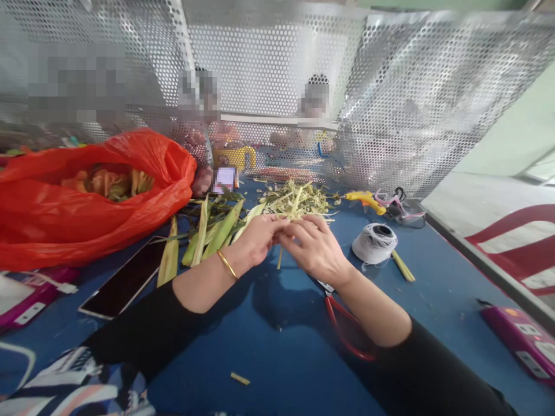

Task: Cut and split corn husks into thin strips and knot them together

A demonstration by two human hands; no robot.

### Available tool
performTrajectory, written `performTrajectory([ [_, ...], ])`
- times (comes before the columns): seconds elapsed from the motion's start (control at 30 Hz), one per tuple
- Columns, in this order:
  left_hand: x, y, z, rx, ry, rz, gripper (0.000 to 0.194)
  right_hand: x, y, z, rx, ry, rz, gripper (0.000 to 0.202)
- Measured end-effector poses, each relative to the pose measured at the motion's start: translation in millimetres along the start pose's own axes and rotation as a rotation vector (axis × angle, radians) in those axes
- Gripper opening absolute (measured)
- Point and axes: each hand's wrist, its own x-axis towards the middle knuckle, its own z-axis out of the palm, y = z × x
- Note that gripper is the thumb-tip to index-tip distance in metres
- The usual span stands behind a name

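Observation:
My left hand (262,236) and my right hand (314,245) meet over the middle of the blue table. Both are closed, with fingertips pinching narrow pale-green husk strips (294,211). One strip end hangs below the fingers. Behind the hands lies a heap of shredded husk strips (299,195). Wider corn husk leaves (223,228) are spread to the left of my left hand. Red-handled scissors (342,323) rest beneath my right wrist, their blades partly hidden. A cone of white thread (374,242) stands right of my right hand.
A red plastic bag (99,225) fills the left side, by a dark phone (128,277). At right are a yellow glue gun (366,201), pink-framed glasses (401,208) and a purple power strip (518,341). A perforated metal screen (269,69) stands behind; people sit beyond it.

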Motion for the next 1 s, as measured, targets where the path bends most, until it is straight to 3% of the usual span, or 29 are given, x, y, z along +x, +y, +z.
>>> performTrajectory([
  [0.1,0,-2,0.0,0.05,-0.02,-0.013,0.004,-1,-2,1,0.027,-0.013,-0.111,0.021],
  [0.17,-1,-2,0.8,0.097,-0.042,0.013,0.005,-1,-3,1,0.072,0.043,-0.033,0.023],
  [0.23,-1,0,1.4,0.153,-0.04,0.051,0.003,-1,-2,0,0.162,0.126,0.2,0.02],
  [0.3,-2,2,1.6,0.204,-0.023,0.068,0.006,0,1,0,0.301,0.164,0.545,0.016],
  [0.4,-3,6,2.4,0.251,-0.032,0.051,0.015,-1,7,3,0.573,0.104,1.056,0.019],
  [0.5,-5,5,4.4,0.267,-0.042,0.046,0.014,-3,10,10,0.899,0.022,1.295,0.025],
  [0.6,-5,1,6.1,0.277,0.003,0.078,0.011,-3,9,15,1.087,0.016,1.379,0.026],
  [0.8,1,-5,4.2,0.207,0.161,0.133,0.012,6,0,12,1.224,0.016,1.528,0.022],
  [0.9,3,-3,1.5,0.141,0.224,0.151,0.01,8,-2,5,1.141,-0.031,1.386,0.012],
  [1.0,5,1,-1.2,0.087,0.261,0.151,0.012,6,-2,-1,0.867,-0.132,1.046,0.019],
])
